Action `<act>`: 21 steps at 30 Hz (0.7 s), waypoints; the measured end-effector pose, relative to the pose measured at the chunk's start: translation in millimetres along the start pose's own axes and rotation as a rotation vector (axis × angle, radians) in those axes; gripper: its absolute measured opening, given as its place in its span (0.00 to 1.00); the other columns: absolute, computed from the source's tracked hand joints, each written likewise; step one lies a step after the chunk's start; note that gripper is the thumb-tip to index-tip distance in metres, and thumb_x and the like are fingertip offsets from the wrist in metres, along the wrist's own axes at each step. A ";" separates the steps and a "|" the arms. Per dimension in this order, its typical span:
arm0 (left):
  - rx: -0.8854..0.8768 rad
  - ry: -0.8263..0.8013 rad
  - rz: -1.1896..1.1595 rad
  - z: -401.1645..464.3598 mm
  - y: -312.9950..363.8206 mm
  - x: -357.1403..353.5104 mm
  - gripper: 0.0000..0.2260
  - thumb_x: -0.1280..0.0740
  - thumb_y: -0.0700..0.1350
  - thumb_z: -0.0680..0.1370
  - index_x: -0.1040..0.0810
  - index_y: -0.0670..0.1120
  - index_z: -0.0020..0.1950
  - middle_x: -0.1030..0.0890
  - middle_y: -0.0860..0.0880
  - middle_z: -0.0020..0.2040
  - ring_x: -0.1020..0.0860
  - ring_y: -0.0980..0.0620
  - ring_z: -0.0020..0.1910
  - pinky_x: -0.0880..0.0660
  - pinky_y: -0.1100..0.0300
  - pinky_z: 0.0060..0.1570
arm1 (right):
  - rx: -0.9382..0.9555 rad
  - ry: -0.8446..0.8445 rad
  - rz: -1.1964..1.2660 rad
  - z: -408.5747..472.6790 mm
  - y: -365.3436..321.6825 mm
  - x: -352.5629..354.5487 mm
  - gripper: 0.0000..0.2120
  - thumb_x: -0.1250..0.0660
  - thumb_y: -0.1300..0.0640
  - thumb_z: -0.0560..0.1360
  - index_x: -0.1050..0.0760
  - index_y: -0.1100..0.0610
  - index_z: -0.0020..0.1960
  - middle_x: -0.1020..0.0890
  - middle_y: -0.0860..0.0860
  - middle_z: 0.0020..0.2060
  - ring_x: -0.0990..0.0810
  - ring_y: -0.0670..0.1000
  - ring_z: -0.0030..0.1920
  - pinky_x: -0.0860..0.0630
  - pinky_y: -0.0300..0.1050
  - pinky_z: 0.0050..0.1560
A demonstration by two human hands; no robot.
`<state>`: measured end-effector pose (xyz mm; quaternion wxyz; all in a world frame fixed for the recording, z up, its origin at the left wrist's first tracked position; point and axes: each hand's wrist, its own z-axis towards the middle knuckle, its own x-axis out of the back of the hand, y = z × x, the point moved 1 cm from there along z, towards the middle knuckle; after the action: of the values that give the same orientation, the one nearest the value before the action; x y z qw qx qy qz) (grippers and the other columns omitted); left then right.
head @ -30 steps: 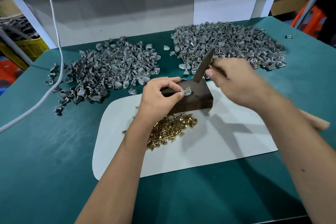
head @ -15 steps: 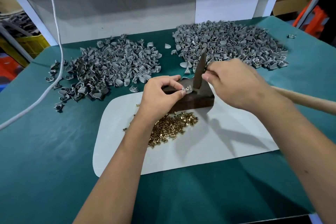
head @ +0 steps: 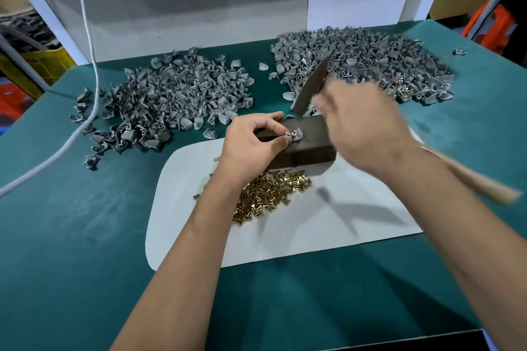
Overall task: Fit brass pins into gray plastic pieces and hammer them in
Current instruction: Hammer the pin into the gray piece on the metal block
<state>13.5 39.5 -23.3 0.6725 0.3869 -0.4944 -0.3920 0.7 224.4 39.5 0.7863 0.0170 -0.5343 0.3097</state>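
The right hand [head: 360, 125] now shows as a blur, gripping the hammer [head: 313, 83]; half a second ago the dark head stood near upright at the block [head: 299, 142], and now it tilts toward 1 o'clock, raised above the block's far edge; the wooden handle, also blurred, sticks out toward 4 o'clock.

No readable text, labels, brands or numbers anywhere in view. White panel on the back wall is blank; nothing legible on the boxes and crates at the edges.
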 end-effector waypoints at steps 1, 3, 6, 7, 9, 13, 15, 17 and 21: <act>0.000 0.004 -0.004 -0.6 0.1 -0.2 0.07 0.23 0.34 0.72 0.14 0.46 0.40 0.16 0.46 0.60 0.18 0.59 0.60 0.26 0.68 0.61 | -0.020 -0.122 -0.036 -3.0 -2.0 -5.3 0.09 0.44 0.48 0.85 0.31 0.51 0.49 0.22 0.57 0.39 0.22 0.64 0.42 0.30 0.51 0.40; -0.005 0.004 0.005 -1.3 1.8 -0.9 0.05 0.23 0.33 0.72 0.14 0.43 0.42 0.16 0.45 0.60 0.18 0.58 0.59 0.25 0.69 0.60 | 0.006 -0.231 -0.146 -0.4 -0.1 -2.6 0.09 0.44 0.47 0.85 0.31 0.48 0.49 0.24 0.55 0.40 0.21 0.64 0.45 0.31 0.51 0.42; 0.007 -0.001 0.009 -2.1 2.2 0.0 0.05 0.24 0.33 0.72 0.14 0.43 0.42 0.16 0.46 0.60 0.18 0.59 0.59 0.25 0.68 0.62 | 0.052 -0.059 -0.180 7.2 0.9 9.1 0.10 0.43 0.46 0.84 0.30 0.49 0.47 0.28 0.51 0.36 0.27 0.60 0.37 0.35 0.49 0.39; 0.009 0.001 0.008 -1.7 2.1 0.5 0.05 0.23 0.34 0.72 0.14 0.44 0.41 0.16 0.47 0.60 0.18 0.60 0.58 0.25 0.67 0.62 | 0.044 0.046 -0.101 6.7 -0.1 9.2 0.11 0.43 0.47 0.84 0.28 0.51 0.48 0.28 0.51 0.34 0.29 0.59 0.35 0.35 0.48 0.38; 0.007 0.001 -0.007 -1.5 2.3 0.6 0.07 0.23 0.34 0.72 0.14 0.45 0.40 0.16 0.46 0.60 0.18 0.58 0.59 0.25 0.64 0.64 | 0.020 0.040 -0.016 3.0 -3.8 3.4 0.12 0.42 0.47 0.84 0.25 0.53 0.51 0.25 0.52 0.35 0.26 0.60 0.36 0.31 0.49 0.37; 0.000 0.002 -0.021 -4.2 5.0 0.0 0.09 0.23 0.32 0.72 0.15 0.46 0.40 0.16 0.43 0.61 0.18 0.56 0.60 0.24 0.60 0.65 | -0.010 -0.204 -0.136 2.1 -0.8 -1.4 0.11 0.43 0.46 0.84 0.29 0.49 0.47 0.21 0.55 0.41 0.25 0.60 0.41 0.29 0.51 0.42; 0.012 -0.005 -0.018 -4.1 3.3 -0.2 0.08 0.24 0.33 0.72 0.15 0.46 0.40 0.16 0.44 0.61 0.18 0.57 0.60 0.25 0.60 0.66 | 0.023 -0.073 -0.131 5.5 1.4 7.3 0.11 0.43 0.45 0.84 0.31 0.48 0.46 0.28 0.51 0.34 0.29 0.58 0.37 0.33 0.49 0.39; 0.020 -0.003 -0.021 -3.0 1.9 0.0 0.07 0.23 0.34 0.72 0.15 0.46 0.40 0.16 0.45 0.61 0.18 0.58 0.59 0.25 0.60 0.66 | 0.010 0.120 0.016 4.5 1.9 9.6 0.11 0.43 0.46 0.83 0.29 0.50 0.47 0.30 0.50 0.31 0.30 0.59 0.33 0.34 0.48 0.37; 0.022 0.003 -0.030 -2.8 3.2 -0.5 0.07 0.24 0.33 0.72 0.14 0.45 0.41 0.16 0.43 0.61 0.18 0.57 0.60 0.25 0.60 0.66 | -0.047 -0.206 -0.066 -1.4 -1.1 -4.3 0.11 0.43 0.47 0.85 0.28 0.51 0.49 0.21 0.56 0.41 0.22 0.63 0.44 0.28 0.52 0.42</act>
<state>16.6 41.6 -21.1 0.6630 0.4024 -0.4918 -0.3958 1.4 222.0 35.6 0.7371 0.0479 -0.6185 0.2678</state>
